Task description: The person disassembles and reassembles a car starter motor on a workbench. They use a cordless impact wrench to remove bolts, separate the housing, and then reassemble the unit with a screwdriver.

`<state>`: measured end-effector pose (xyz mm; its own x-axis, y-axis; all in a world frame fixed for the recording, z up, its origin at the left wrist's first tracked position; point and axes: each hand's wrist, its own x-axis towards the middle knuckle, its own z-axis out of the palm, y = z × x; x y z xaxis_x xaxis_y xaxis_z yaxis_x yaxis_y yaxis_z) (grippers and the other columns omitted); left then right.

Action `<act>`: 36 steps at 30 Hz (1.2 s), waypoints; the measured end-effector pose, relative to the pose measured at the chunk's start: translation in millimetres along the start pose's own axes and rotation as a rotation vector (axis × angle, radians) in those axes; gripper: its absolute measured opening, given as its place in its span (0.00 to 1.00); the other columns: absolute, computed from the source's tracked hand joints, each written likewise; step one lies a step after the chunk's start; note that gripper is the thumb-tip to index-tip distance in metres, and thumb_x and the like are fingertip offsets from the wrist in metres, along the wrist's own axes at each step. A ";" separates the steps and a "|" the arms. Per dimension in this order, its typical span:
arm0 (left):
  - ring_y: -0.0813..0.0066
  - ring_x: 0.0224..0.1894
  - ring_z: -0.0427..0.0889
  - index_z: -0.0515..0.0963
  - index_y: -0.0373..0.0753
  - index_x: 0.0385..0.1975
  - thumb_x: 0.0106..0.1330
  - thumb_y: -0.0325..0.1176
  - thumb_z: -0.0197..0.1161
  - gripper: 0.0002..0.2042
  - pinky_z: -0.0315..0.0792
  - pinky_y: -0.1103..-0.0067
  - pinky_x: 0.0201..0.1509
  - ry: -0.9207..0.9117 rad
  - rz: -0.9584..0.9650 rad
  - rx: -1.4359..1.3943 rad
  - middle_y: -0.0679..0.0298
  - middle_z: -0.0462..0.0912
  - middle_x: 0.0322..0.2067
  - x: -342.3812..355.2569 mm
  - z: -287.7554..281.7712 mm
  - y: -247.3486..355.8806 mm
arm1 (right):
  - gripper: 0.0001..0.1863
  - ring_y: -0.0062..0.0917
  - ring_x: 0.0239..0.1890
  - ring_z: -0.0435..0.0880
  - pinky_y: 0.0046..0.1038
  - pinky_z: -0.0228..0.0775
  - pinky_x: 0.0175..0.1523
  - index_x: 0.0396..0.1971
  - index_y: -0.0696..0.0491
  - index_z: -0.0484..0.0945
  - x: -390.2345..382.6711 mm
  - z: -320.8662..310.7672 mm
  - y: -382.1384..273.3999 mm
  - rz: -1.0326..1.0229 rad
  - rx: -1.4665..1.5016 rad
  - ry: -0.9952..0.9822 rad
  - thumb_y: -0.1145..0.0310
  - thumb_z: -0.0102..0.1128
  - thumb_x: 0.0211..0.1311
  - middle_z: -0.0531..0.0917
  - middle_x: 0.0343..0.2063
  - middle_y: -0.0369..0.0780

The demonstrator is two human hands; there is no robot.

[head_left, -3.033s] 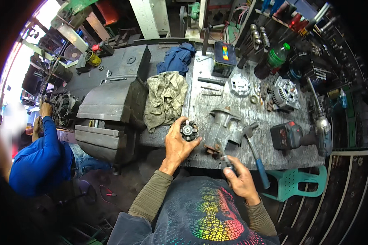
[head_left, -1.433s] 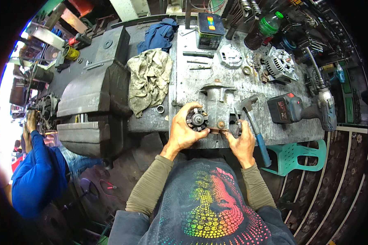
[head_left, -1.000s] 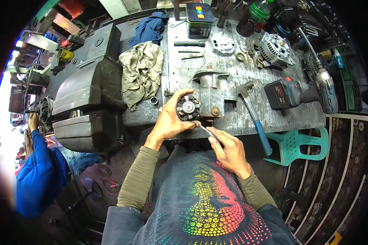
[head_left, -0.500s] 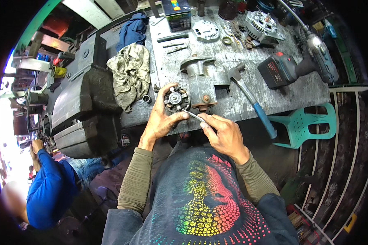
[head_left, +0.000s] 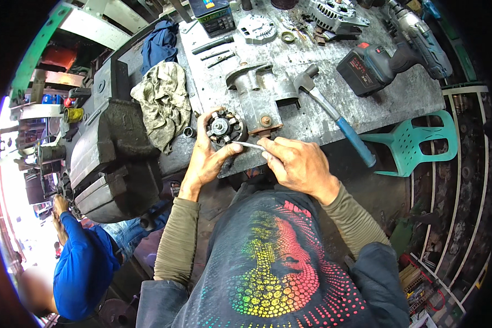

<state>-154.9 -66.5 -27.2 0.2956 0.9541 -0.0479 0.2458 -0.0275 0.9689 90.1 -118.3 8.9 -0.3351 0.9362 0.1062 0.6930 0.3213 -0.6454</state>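
My left hand (head_left: 203,165) is wrapped around a round metal motor part (head_left: 221,127), its thumb at the near rim and its fingers along the left side. A shaft end shows at the centre of the part, with dark blocks ringed about it. Pinched in my right hand (head_left: 303,168) is a slim metal rod-like tool (head_left: 250,145); its rear end is hidden in the fingers. The tool points left, its tip by the near rim beside my left thumb. Just beyond lies a grey metal housing (head_left: 254,97) with a bolt on its near end.
A blue-handled hammer (head_left: 333,112) and a cordless power tool (head_left: 369,68) lie to the right on the workbench (head_left: 317,60). Rags (head_left: 164,104) and a large dark casing (head_left: 115,147) are at left. A green plastic chair (head_left: 421,145) stands right; a person in blue (head_left: 85,262) works at left.
The tool has swung to lie flatter, nearly level across the picture. The round part has tilted, showing more of its side. The whole view has shifted and turned slightly.
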 end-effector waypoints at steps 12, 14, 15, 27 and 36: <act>0.64 0.65 0.72 0.57 0.44 0.72 0.57 0.35 0.81 0.46 0.66 0.68 0.72 -0.033 -0.020 -0.027 0.56 0.72 0.62 0.2 -2.8 -0.6 | 0.14 0.36 0.30 0.87 0.39 0.79 0.32 0.48 0.51 0.84 29.2 -20.5 11.9 -0.211 -0.150 -0.112 0.65 0.65 0.64 0.85 0.30 0.37; 0.64 0.66 0.72 0.56 0.45 0.72 0.57 0.34 0.81 0.46 0.66 0.67 0.72 -0.033 -0.002 -0.018 0.56 0.72 0.62 0.7 -3.1 -1.8 | 0.13 0.36 0.29 0.87 0.39 0.79 0.31 0.47 0.51 0.84 36.5 -24.3 12.3 -0.284 -0.152 -0.110 0.67 0.66 0.63 0.85 0.30 0.38; 0.63 0.66 0.71 0.56 0.44 0.72 0.57 0.35 0.82 0.46 0.64 0.67 0.73 -0.037 -0.024 -0.075 0.56 0.72 0.62 0.6 -3.1 -2.5 | 0.13 0.36 0.29 0.87 0.38 0.79 0.31 0.47 0.51 0.84 40.4 -25.7 12.5 -0.316 -0.174 -0.111 0.67 0.67 0.63 0.85 0.30 0.38; 0.59 0.75 0.62 0.54 0.40 0.75 0.55 0.32 0.81 0.49 0.56 0.65 0.80 -0.149 0.135 0.043 0.52 0.64 0.71 2.3 -17.2 -8.1 | 0.17 0.23 0.31 0.86 0.28 0.77 0.39 0.54 0.60 0.84 8.5 16.2 -29.0 0.343 0.468 -0.152 0.66 0.64 0.71 0.89 0.36 0.43; 0.54 0.74 0.66 0.62 0.39 0.72 0.52 0.28 0.81 0.46 0.61 0.65 0.78 -0.040 0.165 0.108 0.51 0.69 0.70 -1.1 -15.9 -6.6 | 0.11 0.14 0.27 0.77 0.19 0.72 0.31 0.52 0.55 0.78 -5.9 60.1 -77.8 0.825 1.223 -0.106 0.66 0.60 0.77 0.79 0.28 0.33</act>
<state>-171.6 -62.7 -29.7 0.3755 0.9217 0.0974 0.2880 -0.2159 0.9330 -0.2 -157.4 13.0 -0.2042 0.7582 -0.6192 -0.2312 -0.6520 -0.7221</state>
